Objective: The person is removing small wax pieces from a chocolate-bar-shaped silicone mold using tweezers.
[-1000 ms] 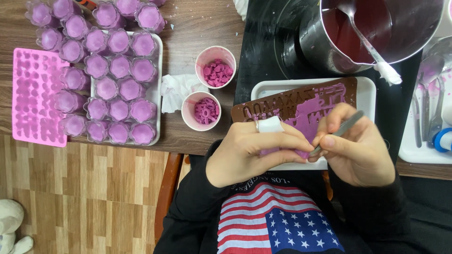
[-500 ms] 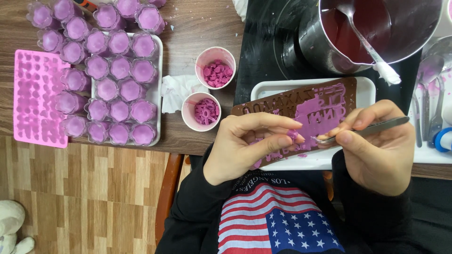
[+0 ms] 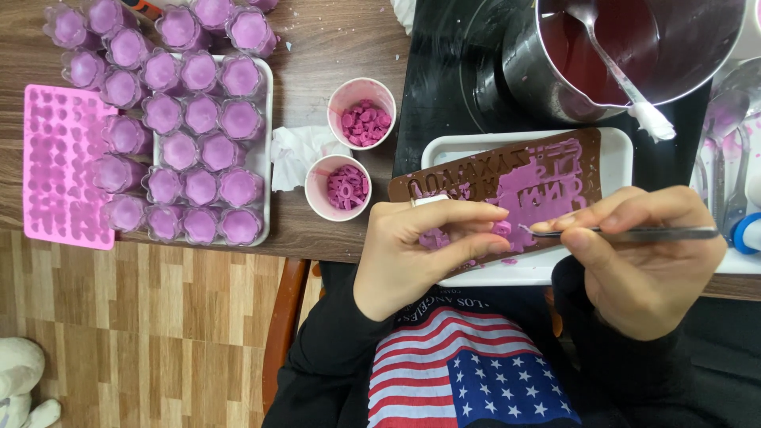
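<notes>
Since a moment ago the right hand (image 3: pixel 642 257) has swung its metal tweezers (image 3: pixel 626 234) flatter, tip now beside the small purple wax piece (image 3: pixel 501 229) pinched between the curled left hand (image 3: pixel 420 250) fingers. Both hands hover over the near edge of the brown letter mould (image 3: pixel 507 178) lying in the white tray (image 3: pixel 618 143), at the table's near edge. Two paper cups (image 3: pixel 346 188) of purple pieces stand just left; the steel pot (image 3: pixel 634 47) crowds the far side.

Brown letter mould (image 3: pixel 507 178), near edge covered by the left hand (image 3: pixel 416 250); metal pot (image 3: pixel 634 47) cut off by the top edge; spoons (image 3: pixel 717 158) cropped at right; small purple pieces in two cups (image 3: pixel 349 162) not distinguishable.
</notes>
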